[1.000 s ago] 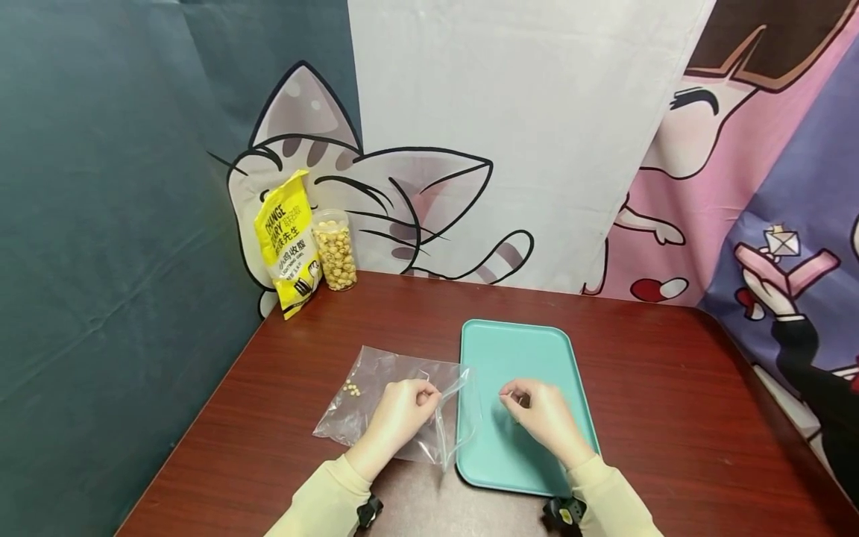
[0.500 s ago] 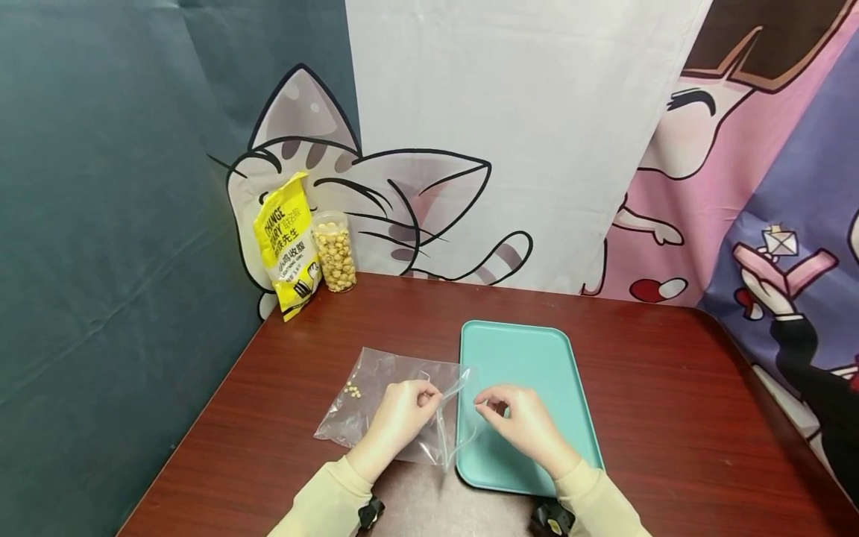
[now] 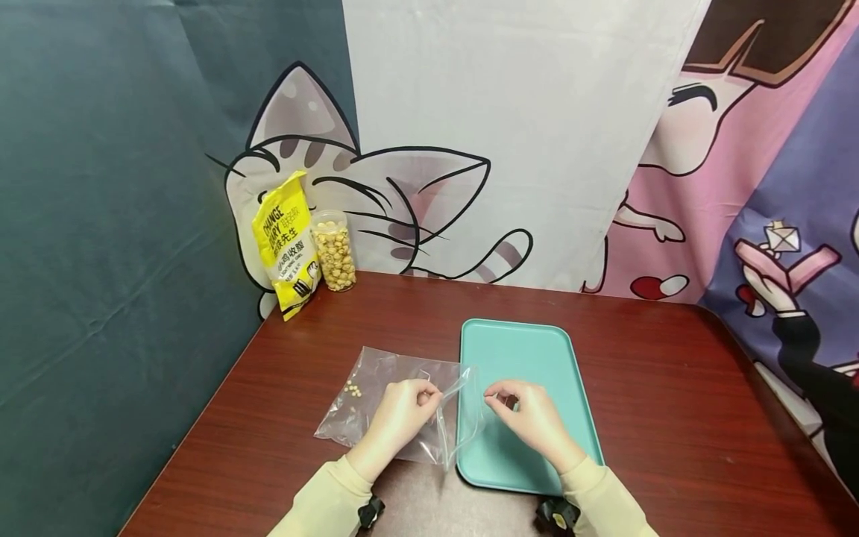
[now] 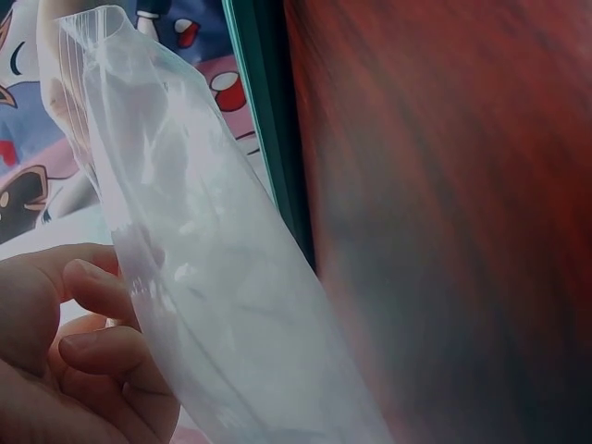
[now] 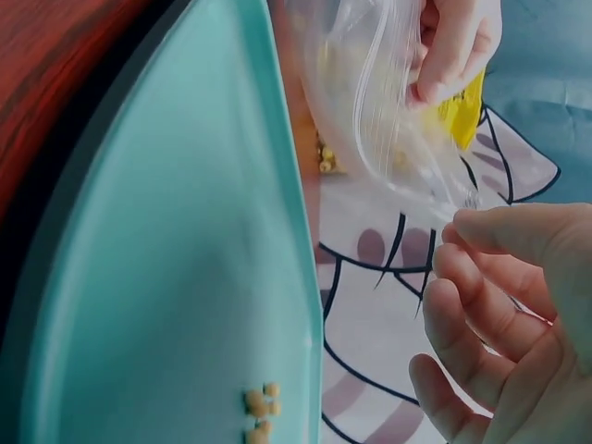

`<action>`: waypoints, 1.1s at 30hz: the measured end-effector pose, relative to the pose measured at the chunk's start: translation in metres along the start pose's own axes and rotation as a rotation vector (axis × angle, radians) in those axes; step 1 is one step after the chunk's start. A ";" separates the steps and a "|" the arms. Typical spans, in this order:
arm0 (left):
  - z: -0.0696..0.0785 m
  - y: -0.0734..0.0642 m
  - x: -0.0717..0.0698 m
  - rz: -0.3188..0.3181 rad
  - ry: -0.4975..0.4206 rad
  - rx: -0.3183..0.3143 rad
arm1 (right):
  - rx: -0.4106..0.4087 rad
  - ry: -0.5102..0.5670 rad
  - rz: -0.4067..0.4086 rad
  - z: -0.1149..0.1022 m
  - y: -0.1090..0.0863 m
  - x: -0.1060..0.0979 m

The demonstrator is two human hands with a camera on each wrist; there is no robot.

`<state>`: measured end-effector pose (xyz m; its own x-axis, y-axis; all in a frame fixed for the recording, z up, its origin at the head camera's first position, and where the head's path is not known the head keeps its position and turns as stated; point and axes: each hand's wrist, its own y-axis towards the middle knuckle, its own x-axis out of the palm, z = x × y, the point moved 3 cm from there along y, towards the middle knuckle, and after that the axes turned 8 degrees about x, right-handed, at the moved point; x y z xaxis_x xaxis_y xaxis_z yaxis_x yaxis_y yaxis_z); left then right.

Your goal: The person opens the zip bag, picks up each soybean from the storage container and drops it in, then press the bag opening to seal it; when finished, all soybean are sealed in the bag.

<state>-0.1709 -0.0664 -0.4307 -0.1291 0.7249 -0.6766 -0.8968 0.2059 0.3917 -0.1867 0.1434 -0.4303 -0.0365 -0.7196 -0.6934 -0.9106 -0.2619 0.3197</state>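
A clear zip bag [image 3: 392,365] lies on the table, its mouth reaching over the left side of a turquoise tray [image 3: 513,347]. Small pale-yellow pieces [image 3: 353,389] sit at the bag's far-left end. My left hand [image 3: 401,410] pinches the bag near its zip strip. On the other side, my right hand [image 3: 533,421] pinches the edge of the bag's mouth between thumb and index finger, over the tray. In the right wrist view, the thumb tip meets the plastic's edge, the other fingers loosely curled. That view also has several yellow pieces [image 5: 261,407] on the tray, hidden in the head view.
A yellow snack bag [image 3: 288,250] leans against the back-left wall cloth. Beside it stands a clear jar [image 3: 333,253] filled with pale-yellow balls. Printed cloth [image 3: 537,112] walls off the back and sides of the brown table [image 3: 671,403].
My right hand has moved left from above the tray to the bag's mouth, then slightly back right with the edge between its fingertips. The left hand has kept its hold.
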 end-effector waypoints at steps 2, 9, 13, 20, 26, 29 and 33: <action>0.000 0.000 0.000 -0.002 0.003 -0.001 | 0.021 -0.008 0.008 0.003 0.001 -0.003; -0.002 -0.001 0.000 0.019 0.014 0.027 | 0.100 -0.027 0.020 0.018 0.008 -0.013; -0.003 -0.001 0.000 0.013 0.013 0.021 | 0.134 -0.075 0.017 0.032 0.013 -0.017; -0.004 -0.001 0.000 0.005 0.001 -0.008 | 0.220 -0.150 -0.038 0.058 0.015 -0.019; -0.004 -0.001 0.001 0.005 -0.004 -0.011 | 0.234 -0.170 -0.132 0.067 0.018 -0.017; -0.004 0.000 0.002 0.014 0.007 0.004 | 0.251 -0.169 -0.197 0.071 0.017 -0.015; -0.003 0.002 0.002 0.029 0.021 0.034 | 0.264 -0.166 -0.216 0.074 0.018 -0.014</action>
<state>-0.1741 -0.0666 -0.4330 -0.1643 0.7171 -0.6773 -0.8778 0.2069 0.4320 -0.2330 0.1965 -0.4633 0.1214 -0.5464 -0.8287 -0.9786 -0.2058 -0.0076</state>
